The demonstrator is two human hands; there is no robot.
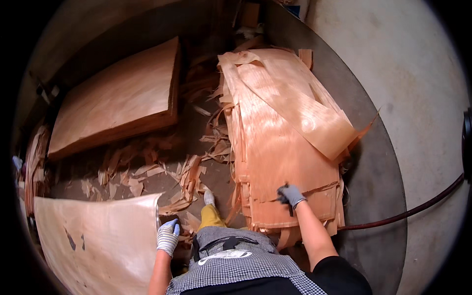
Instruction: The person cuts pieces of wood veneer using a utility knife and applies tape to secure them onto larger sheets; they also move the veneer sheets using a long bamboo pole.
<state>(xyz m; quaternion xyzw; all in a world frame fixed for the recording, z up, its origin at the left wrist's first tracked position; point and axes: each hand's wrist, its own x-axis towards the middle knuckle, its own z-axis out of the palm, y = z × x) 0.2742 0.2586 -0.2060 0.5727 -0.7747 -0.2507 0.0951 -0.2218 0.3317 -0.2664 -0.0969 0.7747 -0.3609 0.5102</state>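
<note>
My left hand (168, 238), in a white striped glove, is at the right edge of a large pale wood veneer sheet (105, 241). Its fingers are curled, but whether they pinch the sheet's edge is hidden. My right hand (292, 194), in a grey glove with dark fingers, is closed over the near part of a veneer stack (275, 152). A slim dark tool (291, 211) sticks out of its grip; the tool's kind is unclear. Beside that hand, a ragged split (319, 189) crosses the top sheet. A loose veneer strip (314, 123) lies diagonally farther up.
A thick, neat pile of veneer sheets (118, 93) stands at the far left. Torn veneer scraps (132, 167) litter the floor between the stacks, around my foot (209, 197). A dark red hose (408, 212) runs along the right, near a pale floor area (393, 59).
</note>
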